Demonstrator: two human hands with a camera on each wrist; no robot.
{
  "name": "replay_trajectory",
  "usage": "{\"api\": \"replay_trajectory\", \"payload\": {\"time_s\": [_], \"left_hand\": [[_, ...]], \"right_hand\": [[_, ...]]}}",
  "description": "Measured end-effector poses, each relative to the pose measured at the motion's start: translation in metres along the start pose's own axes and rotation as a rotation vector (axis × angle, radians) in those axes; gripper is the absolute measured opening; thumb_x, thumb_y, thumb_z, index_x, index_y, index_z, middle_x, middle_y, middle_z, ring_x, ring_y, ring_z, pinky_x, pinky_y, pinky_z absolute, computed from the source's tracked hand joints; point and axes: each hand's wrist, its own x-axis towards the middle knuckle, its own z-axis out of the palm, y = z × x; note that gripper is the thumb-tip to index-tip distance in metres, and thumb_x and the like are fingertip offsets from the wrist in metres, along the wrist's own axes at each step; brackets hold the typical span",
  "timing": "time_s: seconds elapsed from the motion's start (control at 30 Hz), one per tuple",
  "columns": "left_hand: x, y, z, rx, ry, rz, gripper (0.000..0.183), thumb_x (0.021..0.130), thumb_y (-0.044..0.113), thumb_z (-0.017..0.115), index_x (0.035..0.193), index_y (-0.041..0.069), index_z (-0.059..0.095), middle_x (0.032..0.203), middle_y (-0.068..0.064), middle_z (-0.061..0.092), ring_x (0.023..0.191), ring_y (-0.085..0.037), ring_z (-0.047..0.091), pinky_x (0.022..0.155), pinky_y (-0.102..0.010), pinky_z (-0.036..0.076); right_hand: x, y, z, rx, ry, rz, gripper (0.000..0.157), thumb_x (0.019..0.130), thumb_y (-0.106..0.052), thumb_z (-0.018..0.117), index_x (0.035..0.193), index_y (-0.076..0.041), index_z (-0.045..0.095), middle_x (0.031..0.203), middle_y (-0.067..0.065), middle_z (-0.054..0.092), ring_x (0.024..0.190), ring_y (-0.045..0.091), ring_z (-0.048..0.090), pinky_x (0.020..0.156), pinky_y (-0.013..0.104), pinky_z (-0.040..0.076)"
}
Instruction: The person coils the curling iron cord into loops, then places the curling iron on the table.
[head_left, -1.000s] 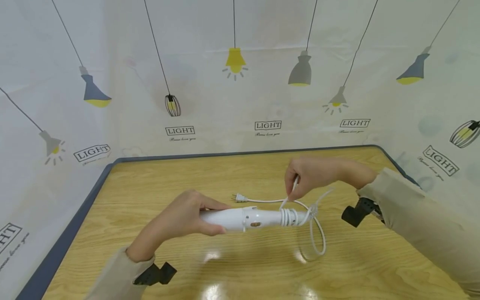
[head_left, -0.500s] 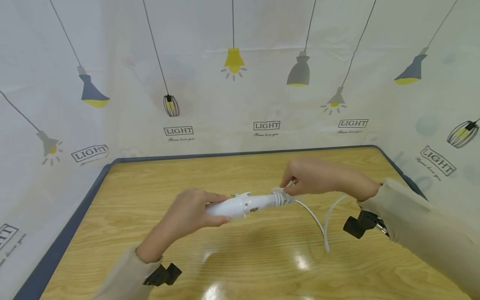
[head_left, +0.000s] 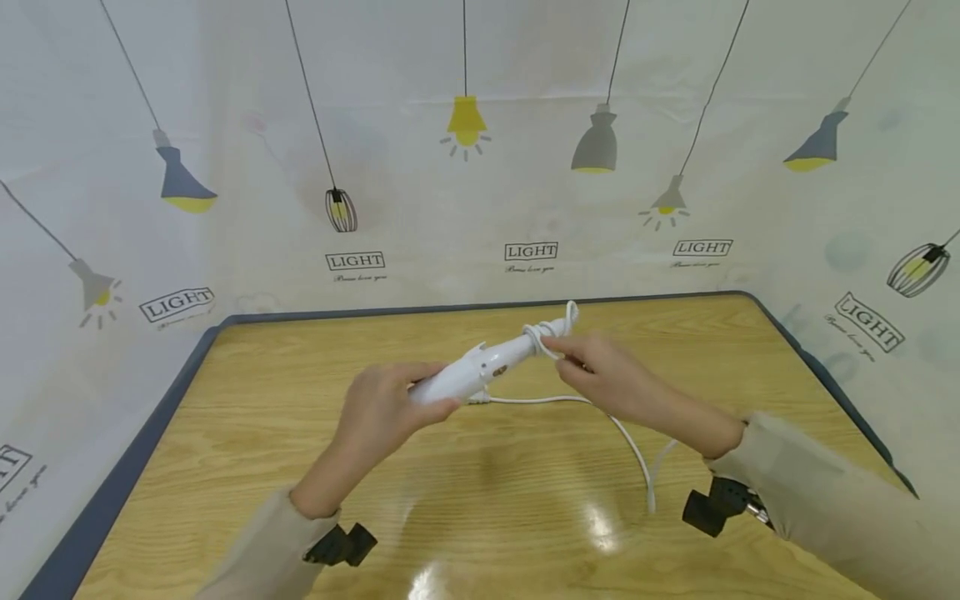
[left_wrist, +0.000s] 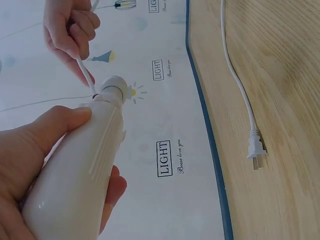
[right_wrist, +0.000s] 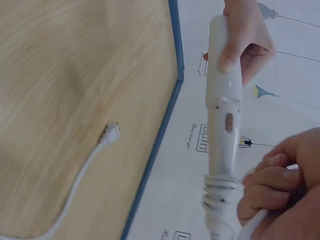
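White handheld appliance (head_left: 468, 375) swung, cord-wrapped end (head_left: 533, 337) now angled toward far edge of tabletop (head_left: 487, 508). Right hand (head_left: 622, 379) shifted from its far-edge side to near-edge side.

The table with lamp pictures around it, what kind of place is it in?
Perhaps a little booth set up for filming handwork: there's a wood-grain table, pale walls printed with lamps on three sides, and a black device at each wrist.
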Motion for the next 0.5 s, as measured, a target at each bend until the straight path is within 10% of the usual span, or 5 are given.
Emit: {"api": "replay_trajectory", "payload": {"time_s": [0.5], "left_hand": [[0.004,-0.006,0.008,0.109,-0.006,0.021,0.044,0.068,0.037,0.079,0.103,0.012,0.072,0.087,-0.005,0.07,0.055,-0.009,0.053,0.047,-0.025,0.042]], "right_hand": [[-0.001,0.006,0.013,0.214,0.097,0.092,0.037,0.091,-0.002,0.039,0.125,0.007,0.052,0.046,-0.005,0.028,0.039,0.006,0.016,0.038,0.022,0.018]]}}
